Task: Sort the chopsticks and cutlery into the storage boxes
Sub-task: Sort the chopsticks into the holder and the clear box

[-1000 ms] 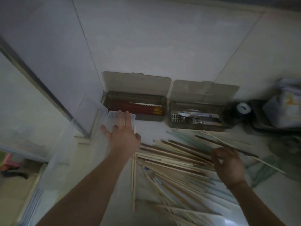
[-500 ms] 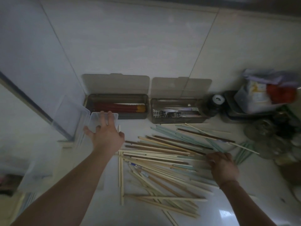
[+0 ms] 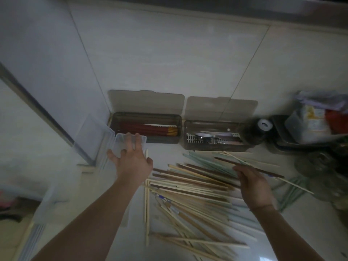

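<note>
Home kitchen, tiled wall, chopsticks, cutlery box

Both bare forearms extend forward from the lower frame edge. Left hand: back facing up, fingers spread and nearly straight, thumb out to the right, fingertips laid flat on a clear box. Right hand: back facing up, fingers curled, grip closed on a dark chopstick. A thin band circles the right wrist.
</note>
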`<action>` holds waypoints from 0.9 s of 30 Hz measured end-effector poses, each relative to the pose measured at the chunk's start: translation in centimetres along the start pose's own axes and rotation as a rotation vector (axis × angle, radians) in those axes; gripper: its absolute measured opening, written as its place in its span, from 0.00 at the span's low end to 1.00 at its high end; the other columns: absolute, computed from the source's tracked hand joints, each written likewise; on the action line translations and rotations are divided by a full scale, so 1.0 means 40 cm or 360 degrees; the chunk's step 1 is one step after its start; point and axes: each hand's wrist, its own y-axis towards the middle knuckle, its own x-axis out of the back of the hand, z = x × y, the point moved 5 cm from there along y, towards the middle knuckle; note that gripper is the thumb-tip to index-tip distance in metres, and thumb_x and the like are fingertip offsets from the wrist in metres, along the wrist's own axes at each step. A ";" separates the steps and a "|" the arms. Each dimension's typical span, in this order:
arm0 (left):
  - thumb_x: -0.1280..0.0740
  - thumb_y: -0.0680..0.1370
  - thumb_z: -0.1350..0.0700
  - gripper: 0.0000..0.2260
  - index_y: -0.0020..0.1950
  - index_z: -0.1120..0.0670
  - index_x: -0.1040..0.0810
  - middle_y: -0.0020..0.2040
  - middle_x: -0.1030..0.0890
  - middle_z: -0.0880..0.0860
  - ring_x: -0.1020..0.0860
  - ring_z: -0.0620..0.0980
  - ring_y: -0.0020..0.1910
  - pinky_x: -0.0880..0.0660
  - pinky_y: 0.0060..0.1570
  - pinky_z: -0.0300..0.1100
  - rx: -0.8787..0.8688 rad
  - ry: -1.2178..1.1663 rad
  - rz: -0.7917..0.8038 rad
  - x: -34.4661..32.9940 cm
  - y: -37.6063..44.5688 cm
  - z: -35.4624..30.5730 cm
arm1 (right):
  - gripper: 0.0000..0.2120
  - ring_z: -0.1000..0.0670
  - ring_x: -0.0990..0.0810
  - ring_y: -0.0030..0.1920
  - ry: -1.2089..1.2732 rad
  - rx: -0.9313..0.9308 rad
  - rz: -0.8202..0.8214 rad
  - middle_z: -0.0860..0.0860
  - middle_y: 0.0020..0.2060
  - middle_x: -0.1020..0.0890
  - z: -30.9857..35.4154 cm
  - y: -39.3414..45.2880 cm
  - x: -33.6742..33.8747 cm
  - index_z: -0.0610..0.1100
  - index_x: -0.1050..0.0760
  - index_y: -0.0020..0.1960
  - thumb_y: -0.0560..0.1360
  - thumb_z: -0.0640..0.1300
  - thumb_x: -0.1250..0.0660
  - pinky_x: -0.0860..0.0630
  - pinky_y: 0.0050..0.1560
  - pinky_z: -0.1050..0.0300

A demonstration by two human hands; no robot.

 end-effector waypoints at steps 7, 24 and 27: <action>0.38 0.71 0.40 0.40 0.77 0.49 0.55 0.78 0.52 0.54 0.25 0.58 0.61 0.56 0.66 0.70 -0.0020 -0.0045 0.0050 -0.002 -0.002 0.001 | 0.18 0.40 0.19 0.47 0.0175 0.0305 0.0014 0.43 0.47 0.16 0.287 0.213 -0.099 0.42 0.21 0.59 0.72 0.29 0.34 0.22 0.50 0.46; 0.38 0.72 0.42 0.39 0.76 0.48 0.56 0.78 0.53 0.53 0.28 0.56 0.63 0.58 0.68 0.67 0.0003 -0.0141 0.0074 0.011 -0.013 -0.007 | 0.11 0.42 0.26 0.61 -0.0205 0.0279 0.0288 0.46 0.48 0.17 0.393 0.354 -0.295 0.54 0.18 0.52 0.76 0.43 0.36 0.42 0.66 0.44; 0.39 0.72 0.41 0.39 0.76 0.47 0.57 0.79 0.54 0.52 0.28 0.57 0.64 0.57 0.68 0.68 -0.0002 -0.0146 0.0088 0.008 -0.011 -0.006 | 0.10 0.41 0.24 0.58 0.0100 0.0133 0.0035 0.48 0.48 0.17 0.332 0.320 -0.217 0.50 0.17 0.49 0.73 0.38 0.32 0.34 0.61 0.46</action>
